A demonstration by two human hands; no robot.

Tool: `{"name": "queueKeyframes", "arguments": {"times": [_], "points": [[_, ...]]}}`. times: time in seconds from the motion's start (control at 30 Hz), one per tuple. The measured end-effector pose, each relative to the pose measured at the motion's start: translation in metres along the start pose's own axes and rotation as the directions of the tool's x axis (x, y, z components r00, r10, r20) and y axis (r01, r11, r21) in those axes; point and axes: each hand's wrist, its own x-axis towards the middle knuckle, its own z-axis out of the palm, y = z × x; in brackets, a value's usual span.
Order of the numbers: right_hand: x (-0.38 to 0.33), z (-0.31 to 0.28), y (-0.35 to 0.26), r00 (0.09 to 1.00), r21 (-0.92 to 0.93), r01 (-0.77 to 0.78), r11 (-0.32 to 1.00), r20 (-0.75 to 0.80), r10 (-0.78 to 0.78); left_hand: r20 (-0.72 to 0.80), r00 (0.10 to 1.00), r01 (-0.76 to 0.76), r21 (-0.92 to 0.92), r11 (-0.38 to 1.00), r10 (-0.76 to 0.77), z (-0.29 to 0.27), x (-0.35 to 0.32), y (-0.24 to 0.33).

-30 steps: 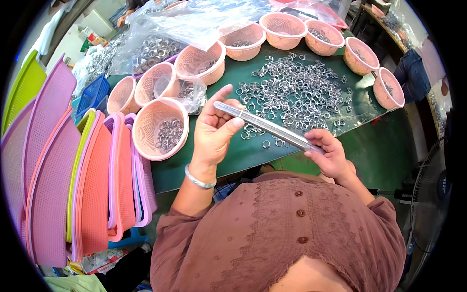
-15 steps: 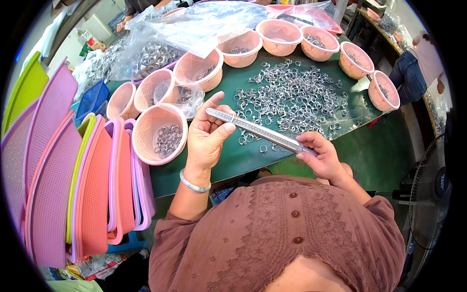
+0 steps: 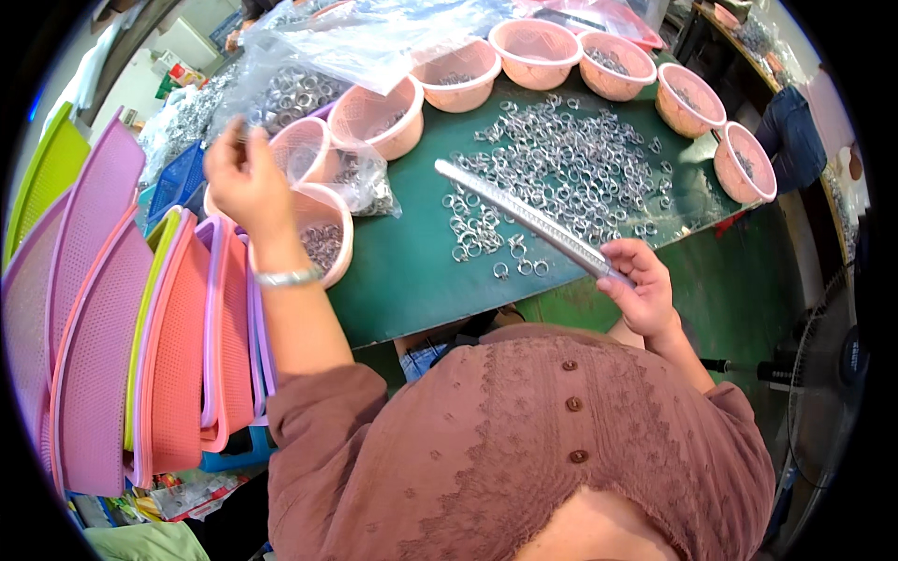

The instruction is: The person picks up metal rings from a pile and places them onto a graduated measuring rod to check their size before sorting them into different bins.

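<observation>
The right hand [image 3: 641, 288] grips the rod [image 3: 528, 220], best kept steady; the left hand [image 3: 245, 182] curls near the baskets [image 3: 325, 208], contents unclear.

Two hands [image 3: 645, 292], one metal rod [image 3: 529, 219], one bracelet [image 3: 288, 278], three buttons [image 3: 573, 404] — and at least nine pink baskets [image 3: 537, 75].

Glossy green floor [image 3: 739, 290] beneath green-topped table [image 3: 402, 271]; dark-grilled fan [image 3: 816, 379] at right.
</observation>
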Motion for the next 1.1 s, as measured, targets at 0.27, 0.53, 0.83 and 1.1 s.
{"name": "queueKeyframes", "arguments": {"times": [0.27,0.53,0.83,1.1], "points": [[-0.002,-0.01,0.005,0.991,0.056,-0.058,0.997,-0.119,0.064,0.52,0.827,-0.356,0.196,0.914,0.211,0.021,-0.029,0.002],[-0.004,-0.009,0.006,0.992,0.078,-0.066,0.995,-0.102,0.074,0.894,0.441,-0.322,0.238,0.916,-0.077,0.064,-0.119,0.007],[-0.005,-0.009,0.015,0.994,0.057,-0.08,0.995,-0.072,0.084,0.833,0.5,0.225,0.14,0.964,-0.238,0.065,-0.121,-0.01],[-0.003,-0.005,0.017,0.997,-0.121,-0.066,0.99,-0.054,0.06,0.877,0.365,0.91,-0.265,0.319,-0.312,0.057,-0.112,0.013]]}}
